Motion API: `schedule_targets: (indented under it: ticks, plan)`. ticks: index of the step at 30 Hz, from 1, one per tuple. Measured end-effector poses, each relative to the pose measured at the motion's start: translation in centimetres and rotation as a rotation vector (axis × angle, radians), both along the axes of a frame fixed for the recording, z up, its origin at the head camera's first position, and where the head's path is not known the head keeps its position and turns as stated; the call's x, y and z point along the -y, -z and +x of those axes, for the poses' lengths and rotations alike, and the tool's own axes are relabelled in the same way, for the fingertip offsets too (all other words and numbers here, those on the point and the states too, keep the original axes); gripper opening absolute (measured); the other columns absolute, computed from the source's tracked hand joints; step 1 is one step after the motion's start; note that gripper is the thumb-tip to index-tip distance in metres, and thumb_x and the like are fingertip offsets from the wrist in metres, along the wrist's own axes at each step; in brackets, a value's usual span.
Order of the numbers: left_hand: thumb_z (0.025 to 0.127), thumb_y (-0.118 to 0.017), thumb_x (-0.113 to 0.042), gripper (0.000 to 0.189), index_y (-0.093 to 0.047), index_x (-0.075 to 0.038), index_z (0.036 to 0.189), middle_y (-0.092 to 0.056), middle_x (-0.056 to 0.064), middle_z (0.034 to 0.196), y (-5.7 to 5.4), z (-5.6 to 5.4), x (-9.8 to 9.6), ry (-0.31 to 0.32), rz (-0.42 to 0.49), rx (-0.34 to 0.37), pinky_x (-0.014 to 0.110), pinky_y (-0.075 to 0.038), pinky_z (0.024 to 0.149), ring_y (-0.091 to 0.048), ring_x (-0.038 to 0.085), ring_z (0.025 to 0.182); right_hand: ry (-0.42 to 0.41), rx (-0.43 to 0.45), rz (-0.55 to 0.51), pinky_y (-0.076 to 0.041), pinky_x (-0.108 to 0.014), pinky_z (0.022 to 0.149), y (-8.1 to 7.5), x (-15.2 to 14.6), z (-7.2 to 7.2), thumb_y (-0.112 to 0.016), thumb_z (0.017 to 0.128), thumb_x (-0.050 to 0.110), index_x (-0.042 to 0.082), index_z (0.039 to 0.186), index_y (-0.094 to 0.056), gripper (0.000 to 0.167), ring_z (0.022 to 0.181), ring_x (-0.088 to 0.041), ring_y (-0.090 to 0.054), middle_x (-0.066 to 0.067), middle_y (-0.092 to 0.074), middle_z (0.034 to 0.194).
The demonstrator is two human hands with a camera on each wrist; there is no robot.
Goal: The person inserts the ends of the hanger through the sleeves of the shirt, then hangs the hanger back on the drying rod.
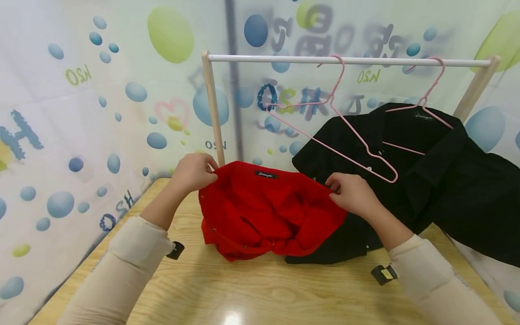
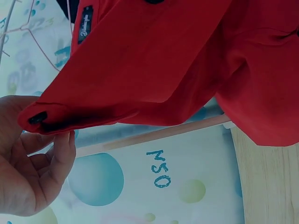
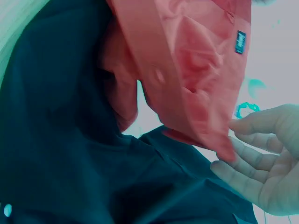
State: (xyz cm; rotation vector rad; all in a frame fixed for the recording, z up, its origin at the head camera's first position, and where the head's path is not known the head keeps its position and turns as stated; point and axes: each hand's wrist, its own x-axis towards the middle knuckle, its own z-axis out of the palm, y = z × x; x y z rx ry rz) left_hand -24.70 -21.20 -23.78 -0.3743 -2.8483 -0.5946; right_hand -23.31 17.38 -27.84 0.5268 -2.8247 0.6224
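Both hands hold up a red shirt (image 1: pixel 260 212) by two corners of its collar, above the wooden table. At the collar's left end, the left hand (image 1: pixel 195 171) pinches the cloth between thumb and fingers. A black button shows on that corner (image 2: pixel 37 118) in the left wrist view. The right hand (image 1: pixel 351 192) grips the opposite corner, its thumb and fingers on either side of the cloth in the right wrist view. A small dark label (image 1: pixel 266 174) sits inside the neck. Below the collar the shirt hangs in loose folds.
Behind, a clothes rack with a white rail (image 1: pixel 268 59) and wooden posts (image 1: pixel 213 104) stands on the table (image 1: pixel 227 289). A pink hanger (image 1: pixel 331 101) hangs from the rail. To the right, a black shirt (image 1: pixel 459 189) hangs on another pink hanger (image 1: pixel 430 92), partly behind the red one.
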Motion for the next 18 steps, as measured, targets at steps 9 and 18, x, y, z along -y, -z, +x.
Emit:
schedule_targets:
  ticks: [9,18]
  plan:
    - [0.084,-0.061,-0.008,0.015,-0.072,-0.002,0.093,-0.067,0.009,0.08,-0.2,0.4,-0.3,0.0,0.011,0.007,0.037,-0.052,0.062,-0.06,0.026,0.074,-0.026,-0.084,0.035,-0.053,-0.044,0.071,-3.0,-1.5,1.3,-0.071,0.085,0.009,0.001,0.098,-0.068,0.016,0.079,-0.027,-0.063,-0.011,-0.068,0.088]
    - [0.084,-0.062,-0.009,0.016,-0.072,-0.003,0.094,-0.068,0.01,0.082,-0.4,0.5,-0.4,-0.004,0.007,0.007,0.037,-0.053,0.062,-0.061,0.027,0.075,0.105,-0.222,-0.034,-0.049,-0.051,0.077,-7.0,-3.9,1.5,-0.066,0.09,0.011,-0.002,0.104,-0.068,0.019,0.085,-0.033,-0.059,-0.019,-0.067,0.092]
